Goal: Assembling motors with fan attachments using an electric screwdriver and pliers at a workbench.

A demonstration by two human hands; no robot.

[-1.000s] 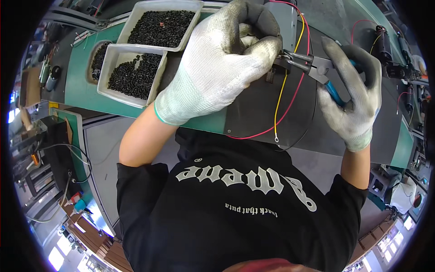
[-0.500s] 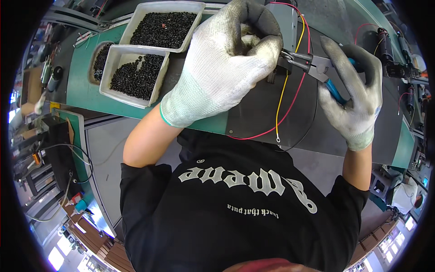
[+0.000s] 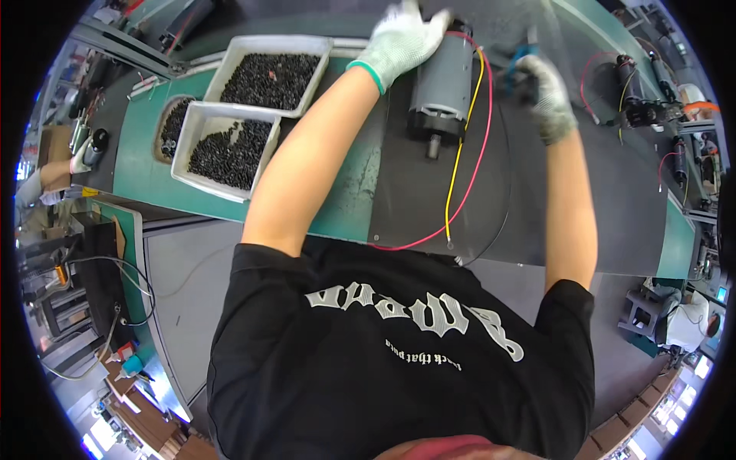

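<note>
Hands (image 3: 400, 46) (image 3: 549, 93) moved forward, grey motor (image 3: 445, 80) between

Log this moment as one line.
Left grip: at far end of grey motor | Right grip: holding blue-handled tool, blurred | Red wire, yellow wire: beside motor | Pale trays: small black parts
</note>
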